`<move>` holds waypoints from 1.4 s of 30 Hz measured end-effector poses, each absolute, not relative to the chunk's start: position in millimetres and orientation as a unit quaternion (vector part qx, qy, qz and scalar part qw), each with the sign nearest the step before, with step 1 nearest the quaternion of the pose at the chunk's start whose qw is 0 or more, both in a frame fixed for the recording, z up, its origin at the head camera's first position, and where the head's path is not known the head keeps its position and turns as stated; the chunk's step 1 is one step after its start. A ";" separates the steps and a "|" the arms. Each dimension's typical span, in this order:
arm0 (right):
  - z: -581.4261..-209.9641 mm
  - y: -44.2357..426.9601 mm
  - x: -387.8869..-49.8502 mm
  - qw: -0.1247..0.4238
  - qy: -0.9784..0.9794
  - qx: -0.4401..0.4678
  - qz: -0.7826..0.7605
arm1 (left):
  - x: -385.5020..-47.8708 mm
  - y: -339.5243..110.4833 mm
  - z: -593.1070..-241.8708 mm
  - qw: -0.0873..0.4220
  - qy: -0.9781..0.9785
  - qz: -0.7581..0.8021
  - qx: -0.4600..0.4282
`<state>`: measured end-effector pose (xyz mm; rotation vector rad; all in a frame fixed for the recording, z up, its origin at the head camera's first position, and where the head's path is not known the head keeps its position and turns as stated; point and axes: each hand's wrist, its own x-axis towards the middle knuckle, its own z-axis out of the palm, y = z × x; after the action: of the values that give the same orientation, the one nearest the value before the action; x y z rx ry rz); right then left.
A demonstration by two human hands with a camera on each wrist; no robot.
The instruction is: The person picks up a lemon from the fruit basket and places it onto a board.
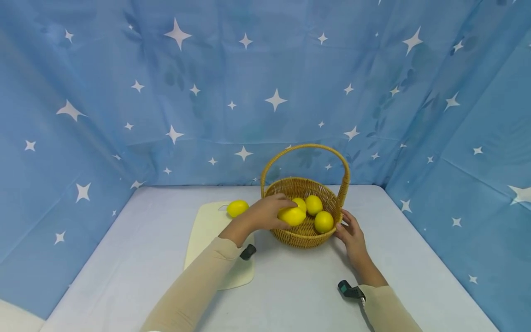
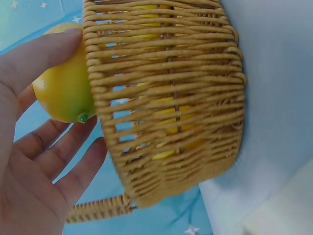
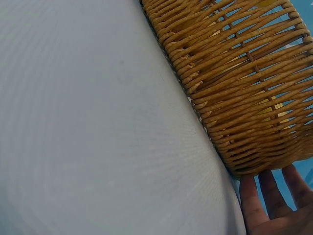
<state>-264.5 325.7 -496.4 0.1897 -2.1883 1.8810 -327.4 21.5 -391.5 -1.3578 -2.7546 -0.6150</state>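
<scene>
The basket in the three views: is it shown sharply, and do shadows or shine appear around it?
Head view: even light, the basket slightly soft, a faint shadow on the table beside the right hand; left wrist view: weave clear, pale sheen on the held lemon, lower-right corner blurred; right wrist view: weave clear, table darker near the basket.

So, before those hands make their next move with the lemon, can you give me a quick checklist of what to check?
1. Held lemon secure: ok, pinched by the left hand.
2. Basket upright on the table: ok.
3. Right hand at the basket's side: ok, fingertips touching it; how firmly, cannot tell.
4. Room inside: ok, bare weave shows beside three lemons.
5. Held lemon clear of those inside: cannot tell; it overlaps one in the head view.
6. Cutting board free of lemons: not ok, one lemon at its far end.
</scene>
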 end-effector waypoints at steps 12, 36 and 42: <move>-484.1 322.3 -255.7 0.121 -0.753 0.066 0.644 | -310.3 -11.1 -391.3 0.075 -0.870 -0.186 -0.450; -482.2 318.4 -254.5 0.116 -0.763 0.065 0.633 | -318.6 -128.2 -383.5 0.166 -0.911 -0.223 -0.303; -494.0 325.0 -263.0 0.117 -0.760 0.066 0.636 | -325.7 -157.4 -384.7 0.161 -0.928 -0.240 -0.235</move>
<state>-263.0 325.0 -494.0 0.1924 -2.2254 1.8611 -325.7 -157.4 -384.7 -0.6712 -2.6496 -0.6855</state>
